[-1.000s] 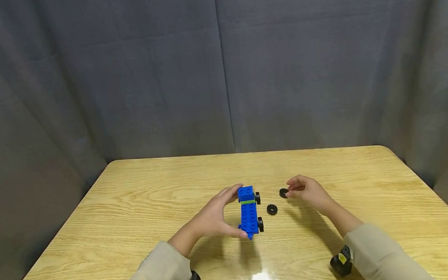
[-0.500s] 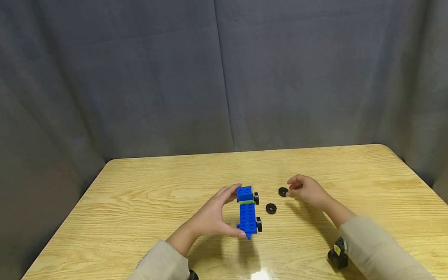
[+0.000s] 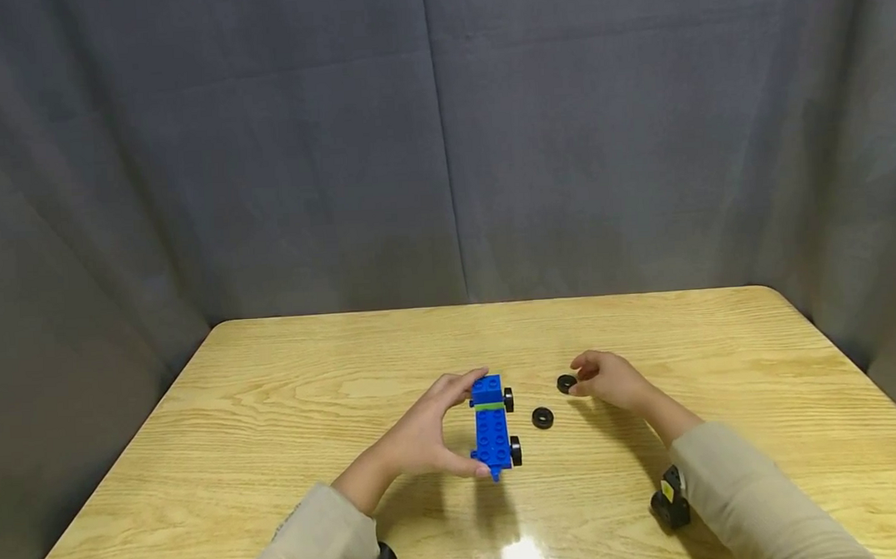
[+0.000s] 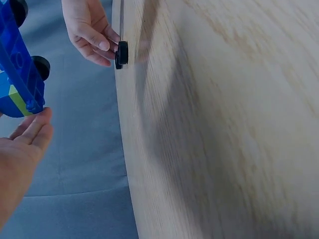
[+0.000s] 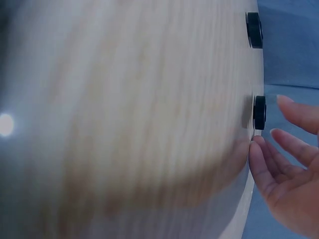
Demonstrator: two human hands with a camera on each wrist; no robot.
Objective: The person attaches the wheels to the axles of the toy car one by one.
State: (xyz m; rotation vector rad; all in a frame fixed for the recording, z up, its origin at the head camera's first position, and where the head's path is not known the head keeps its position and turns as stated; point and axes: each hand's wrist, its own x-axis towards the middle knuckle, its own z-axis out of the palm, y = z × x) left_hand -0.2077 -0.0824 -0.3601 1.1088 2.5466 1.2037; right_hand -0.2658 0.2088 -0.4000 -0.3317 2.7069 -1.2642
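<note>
My left hand [image 3: 434, 434] holds a blue building-block toy car [image 3: 492, 432] above the table, thumb at its near end and fingers at its far end. A green strip crosses the car. Two black wheels sit on its right side, and small blue pegs show on its left. My right hand [image 3: 613, 381] is low over the table beside a black tyre [image 3: 566, 383]. In the right wrist view its fingers are parted around the nearer tyre [image 5: 259, 113] without pinching it. A second black tyre [image 3: 542, 418] lies between that one and the car.
The wooden table [image 3: 310, 385] has rounded far corners, with a grey curtain [image 3: 323, 168] behind it and at its sides. Black wrist cameras, such as the right one [image 3: 669, 499], hang under both sleeves near the tabletop.
The car has shifted slightly left and turned a little in my left hand. The right forearm has moved slightly left, while the right hand stays beside the tyre. Both tyres remain on the table.
</note>
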